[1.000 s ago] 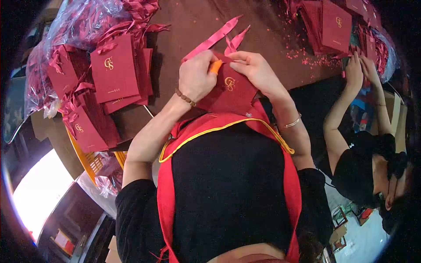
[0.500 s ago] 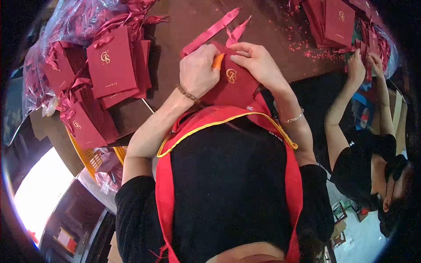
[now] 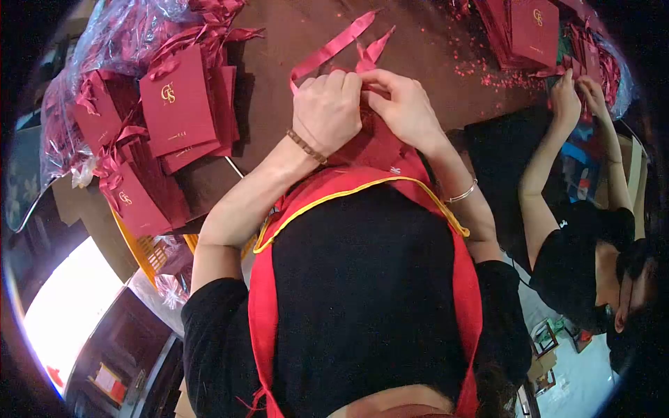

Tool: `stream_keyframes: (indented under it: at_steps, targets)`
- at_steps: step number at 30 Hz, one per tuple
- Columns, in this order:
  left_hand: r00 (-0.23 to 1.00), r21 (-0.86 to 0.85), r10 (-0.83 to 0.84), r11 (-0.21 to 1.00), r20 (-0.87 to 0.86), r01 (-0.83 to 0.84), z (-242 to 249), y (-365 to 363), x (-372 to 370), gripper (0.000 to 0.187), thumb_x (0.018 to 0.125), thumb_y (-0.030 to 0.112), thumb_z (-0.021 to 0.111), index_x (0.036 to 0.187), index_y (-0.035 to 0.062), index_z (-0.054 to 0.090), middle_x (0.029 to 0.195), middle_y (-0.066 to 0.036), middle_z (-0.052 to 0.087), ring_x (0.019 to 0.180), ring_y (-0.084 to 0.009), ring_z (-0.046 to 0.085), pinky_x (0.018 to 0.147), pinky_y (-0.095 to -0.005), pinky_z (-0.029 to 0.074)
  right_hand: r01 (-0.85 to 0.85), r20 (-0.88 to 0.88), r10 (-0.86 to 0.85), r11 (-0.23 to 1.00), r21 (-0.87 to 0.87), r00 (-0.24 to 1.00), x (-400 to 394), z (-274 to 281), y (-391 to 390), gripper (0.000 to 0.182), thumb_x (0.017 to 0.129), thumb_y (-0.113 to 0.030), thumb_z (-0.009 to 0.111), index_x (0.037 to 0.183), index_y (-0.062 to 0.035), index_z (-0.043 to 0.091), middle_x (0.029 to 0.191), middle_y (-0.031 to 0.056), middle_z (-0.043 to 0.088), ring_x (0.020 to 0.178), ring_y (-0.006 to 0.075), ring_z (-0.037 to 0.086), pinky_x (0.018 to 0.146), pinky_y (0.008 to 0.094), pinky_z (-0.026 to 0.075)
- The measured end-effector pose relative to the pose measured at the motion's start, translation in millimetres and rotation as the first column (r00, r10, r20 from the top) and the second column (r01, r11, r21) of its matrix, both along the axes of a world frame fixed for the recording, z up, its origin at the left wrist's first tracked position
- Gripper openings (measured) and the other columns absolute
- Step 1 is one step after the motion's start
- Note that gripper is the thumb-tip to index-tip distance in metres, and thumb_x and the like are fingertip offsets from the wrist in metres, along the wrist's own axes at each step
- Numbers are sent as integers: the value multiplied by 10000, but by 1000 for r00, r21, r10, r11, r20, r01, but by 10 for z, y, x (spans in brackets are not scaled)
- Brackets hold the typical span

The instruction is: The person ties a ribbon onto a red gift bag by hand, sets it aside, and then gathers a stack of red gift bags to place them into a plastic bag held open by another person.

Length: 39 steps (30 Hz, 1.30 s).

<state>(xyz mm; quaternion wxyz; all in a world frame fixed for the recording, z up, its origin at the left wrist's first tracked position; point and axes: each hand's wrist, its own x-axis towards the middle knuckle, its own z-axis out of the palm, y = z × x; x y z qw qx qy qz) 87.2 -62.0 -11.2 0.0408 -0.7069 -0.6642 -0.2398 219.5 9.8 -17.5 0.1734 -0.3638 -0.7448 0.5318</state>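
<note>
A dark red paper bag (image 3: 380, 139) lies at the table's near edge against the red apron, mostly covered by my hands. My left hand (image 3: 327, 111) is closed over its upper left part; the fingertips are hidden. My right hand (image 3: 401, 104) pinches at the bag's top edge, thumb and index finger together, touching my left hand. A pink-red ribbon (image 3: 334, 49) rises from the bag's top in a long strip, and a shorter ribbon end (image 3: 375, 52) stands beside it. The orange item seen earlier is hidden now.
Stacked red bags (image 3: 178, 104) with gold lettering and a plastic-wrapped heap (image 3: 132, 35) are at the left. More bags (image 3: 533, 31) stand at the upper right, near red scraps (image 3: 488, 73). A co-worker's hands (image 3: 568, 97) hold ribbon at the right. A yellow basket (image 3: 143, 251) sits below.
My left hand has moved right and turned over the bag, covering the gold lettering and the orange item. Both hands are now close together at the top edge.
</note>
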Motion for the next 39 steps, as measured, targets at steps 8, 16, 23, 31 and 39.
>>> stream_keyframes:
  at_steps: [8, 16, 23, 31, 39]
  targets:
    - [992, -101, -69, 992, 107, 80, 47, -70, -222, 118, 743, 107, 602, 860, 88, 602, 718, -79, 586, 617, -279, 560, 609, -352, 397, -31, -2, 31, 998, 60, 1000, -7, 28, -2, 269, 802, -129, 573, 1045, -14, 575, 943, 167, 633, 898, 264, 611, 780, 338, 472]
    - [969, -248, -105, 955, 223, 161, 182, 82, -485, 154, 727, 233, 637, 857, 163, 592, 887, -19, 553, 919, -236, 492, 754, -393, 344, -81, 110, 56, 967, 243, 992, 29, 128, -64, 225, 788, -222, 595, 946, -65, 567, 811, 180, 626, 782, 339, 605, 704, 430, 467]
    - [794, -613, -115, 572, 598, 544, 343, 470, -749, 200, 838, 198, 559, 890, 15, 618, 843, -78, 569, 783, -147, 550, 674, -270, 441, -147, 139, 93, 878, 456, 986, 12, 171, -147, 236, 807, -295, 591, 930, -95, 614, 725, 112, 620, 705, 281, 593, 677, 356, 442]
    - [799, -789, -149, 133, 582, 600, 434, 777, -723, 221, 729, 173, 602, 822, -27, 614, 777, -47, 550, 685, -124, 526, 596, -269, 419, -123, 26, 127, 859, 497, 992, -38, 90, -193, 187, 791, -247, 589, 896, -96, 626, 749, 107, 639, 700, 274, 612, 639, 394, 428]
    - [754, -688, 246, 638, 609, 346, -2, 713, -724, 207, 790, 203, 602, 833, 2, 627, 706, -50, 602, 639, -97, 530, 563, -259, 425, -193, -11, 227, 855, 482, 974, -53, 86, -207, 198, 782, -238, 595, 911, -96, 644, 812, 85, 649, 744, 256, 616, 668, 375, 436]
